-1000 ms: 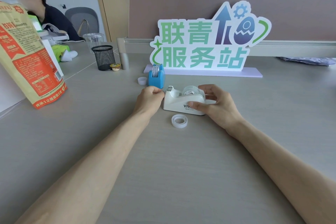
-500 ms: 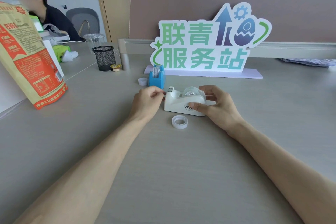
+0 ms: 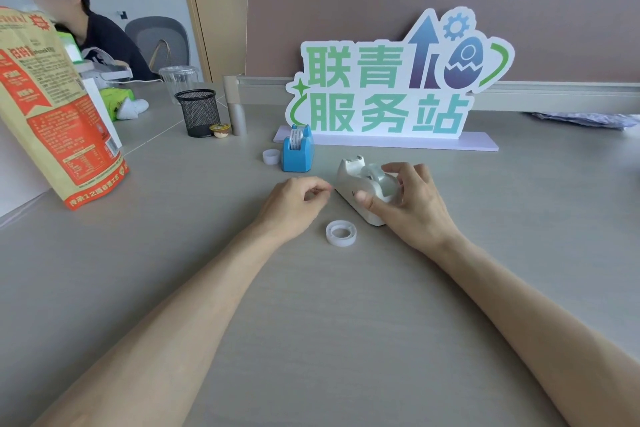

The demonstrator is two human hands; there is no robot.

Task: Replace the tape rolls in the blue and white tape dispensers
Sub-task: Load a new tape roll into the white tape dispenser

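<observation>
The white tape dispenser (image 3: 349, 180) lies on the grey desk (image 3: 311, 322), cutter end pointing away from me, with a clear roll seated in it. My right hand (image 3: 412, 204) grips its rear, thumb on the near side and fingers over the roll. My left hand (image 3: 294, 201) rests just left of it with fingers curled and pinched together; no tape shows between them. A loose white tape roll (image 3: 341, 233) lies flat in front of the dispenser. The blue dispenser (image 3: 297, 152) stands further back with a roll in it, a small white ring (image 3: 271, 156) beside it.
A large green-lettered sign (image 3: 391, 87) stands behind the dispensers before a divider panel. A black mesh pen cup (image 3: 198, 113) and a small round item (image 3: 219, 130) sit at back left. An orange-and-tan bag (image 3: 59, 121) leans at the left. A person (image 3: 86, 28) sits beyond it.
My right hand has swung the white dispenser so its cutter end points away. My left hand has come off the cutter end and drawn back slightly to the left.
</observation>
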